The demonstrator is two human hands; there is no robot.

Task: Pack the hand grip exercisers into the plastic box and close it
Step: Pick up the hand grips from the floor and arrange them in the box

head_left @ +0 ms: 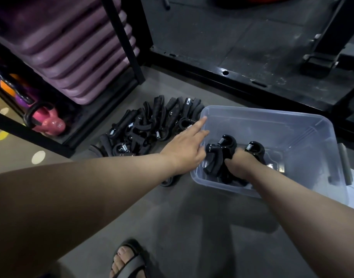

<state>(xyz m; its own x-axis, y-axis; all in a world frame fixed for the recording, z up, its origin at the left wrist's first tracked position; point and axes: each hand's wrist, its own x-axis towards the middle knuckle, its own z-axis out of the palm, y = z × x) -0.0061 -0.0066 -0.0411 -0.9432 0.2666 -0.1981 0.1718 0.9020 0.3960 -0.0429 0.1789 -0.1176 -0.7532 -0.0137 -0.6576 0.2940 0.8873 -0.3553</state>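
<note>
A clear plastic box (304,125) stands open on the grey floor. My right hand (242,163) is inside it near the front left corner, closed around black hand grip exercisers (222,151); another exerciser (254,148) shows just beyond my knuckles. My left hand (184,147) hovers at the box's left rim with the index finger stretched out and nothing in it. A pile of several black exercisers (152,125) with steel springs lies on the floor left of the box.
A black rack (130,47) with stacked purple step platforms (77,47) stands at the left, a pink kettlebell (49,122) beneath it. A black machine frame (232,75) runs behind the box. My sandalled foot (128,259) is at the bottom.
</note>
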